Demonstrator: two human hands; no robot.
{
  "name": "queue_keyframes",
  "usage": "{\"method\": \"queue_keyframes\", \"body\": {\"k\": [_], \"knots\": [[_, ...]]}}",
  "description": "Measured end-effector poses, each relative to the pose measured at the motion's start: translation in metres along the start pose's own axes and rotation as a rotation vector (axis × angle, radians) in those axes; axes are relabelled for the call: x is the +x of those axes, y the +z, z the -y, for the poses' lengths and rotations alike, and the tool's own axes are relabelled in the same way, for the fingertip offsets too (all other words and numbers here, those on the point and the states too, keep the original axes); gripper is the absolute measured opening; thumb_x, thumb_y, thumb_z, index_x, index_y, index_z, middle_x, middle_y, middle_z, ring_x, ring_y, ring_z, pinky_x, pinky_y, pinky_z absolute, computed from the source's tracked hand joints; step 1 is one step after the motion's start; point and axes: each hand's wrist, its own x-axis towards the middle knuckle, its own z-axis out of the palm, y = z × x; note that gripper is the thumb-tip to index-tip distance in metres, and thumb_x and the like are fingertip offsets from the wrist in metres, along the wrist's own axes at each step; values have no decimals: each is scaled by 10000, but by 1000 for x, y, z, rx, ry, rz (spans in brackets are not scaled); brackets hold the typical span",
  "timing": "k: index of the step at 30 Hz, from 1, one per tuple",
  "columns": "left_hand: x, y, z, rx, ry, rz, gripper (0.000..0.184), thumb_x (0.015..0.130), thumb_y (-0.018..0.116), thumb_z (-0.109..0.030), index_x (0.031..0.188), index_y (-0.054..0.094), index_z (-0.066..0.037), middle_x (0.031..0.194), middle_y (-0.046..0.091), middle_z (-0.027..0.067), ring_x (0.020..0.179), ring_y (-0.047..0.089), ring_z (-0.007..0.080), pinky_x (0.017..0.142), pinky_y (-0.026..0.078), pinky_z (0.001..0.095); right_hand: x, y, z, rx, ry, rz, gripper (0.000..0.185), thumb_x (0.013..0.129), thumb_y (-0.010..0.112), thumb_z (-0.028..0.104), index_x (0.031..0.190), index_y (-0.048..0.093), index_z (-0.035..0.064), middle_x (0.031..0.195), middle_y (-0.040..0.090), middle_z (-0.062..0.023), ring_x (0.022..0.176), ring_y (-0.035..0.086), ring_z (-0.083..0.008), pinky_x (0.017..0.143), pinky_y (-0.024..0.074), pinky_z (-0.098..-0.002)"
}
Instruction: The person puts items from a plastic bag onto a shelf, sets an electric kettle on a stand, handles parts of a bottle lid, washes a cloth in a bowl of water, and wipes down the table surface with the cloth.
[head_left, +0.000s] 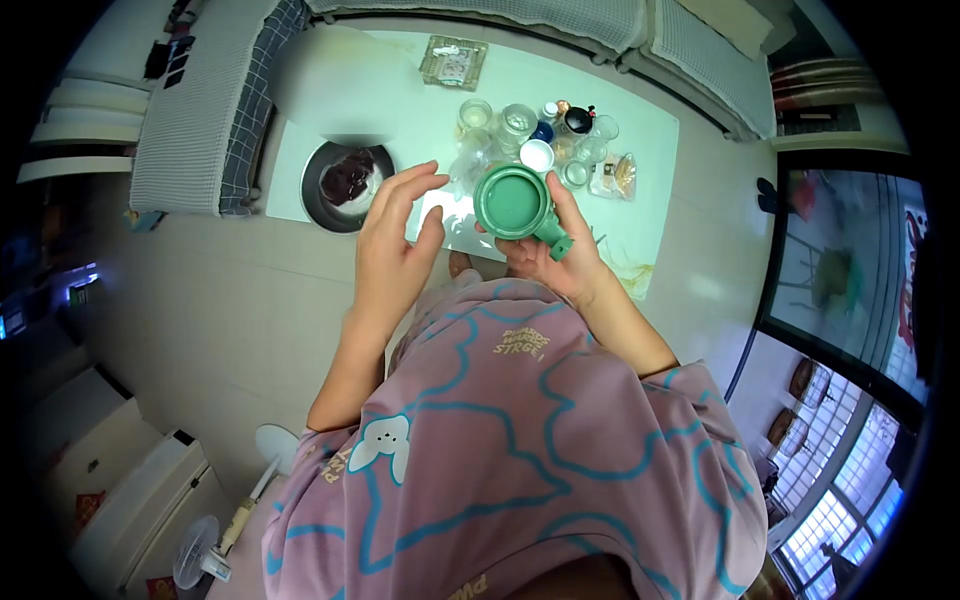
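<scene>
Right grip (566, 268) partly behind green container (514, 203)

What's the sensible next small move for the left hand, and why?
Probably bring the left hand across to steady the rim of the green round piece. The right hand alone grips it, with its thumb at the side, while the left hand is open, holds nothing and is only a short gap away.
</scene>
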Motion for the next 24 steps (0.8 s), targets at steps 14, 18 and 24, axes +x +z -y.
{"method": "queue_keyframes", "body": {"k": [14, 18, 24], "knots": [[-48, 120, 153, -314, -455, 166, 270, 896, 576, -68, 1159, 640, -61, 1109, 644, 84, 946, 624, 188, 819, 496, 295, 55, -131, 77, -913, -190, -592, 639, 900, 643, 306, 1465, 373, 178, 1227, 507, -131, 1008, 591, -215, 809, 542, -361], [-25, 170, 219, -509, -603, 47, 293, 893, 587, -50, 1183, 635, -52, 1144, 652, 96, 990, 634, 190, 849, 500, 291, 118, -168, 103, -1695, -376, -661, 670, 791, 743, 355, 1392, 485, 209, 1293, 419, -226, 1177, 482, -326, 957, 454, -363], [26, 201, 268, -537, -638, 30, 370, 896, 596, -70, 1264, 578, -41, 1261, 610, 105, 1130, 603, 218, 930, 485, 316, 198, -204, 99, -2164, -529, -565, 633, 758, 765, 276, 1344, 527, 263, 1301, 405, -254, 1212, 423, -401, 971, 456, -427]]}}
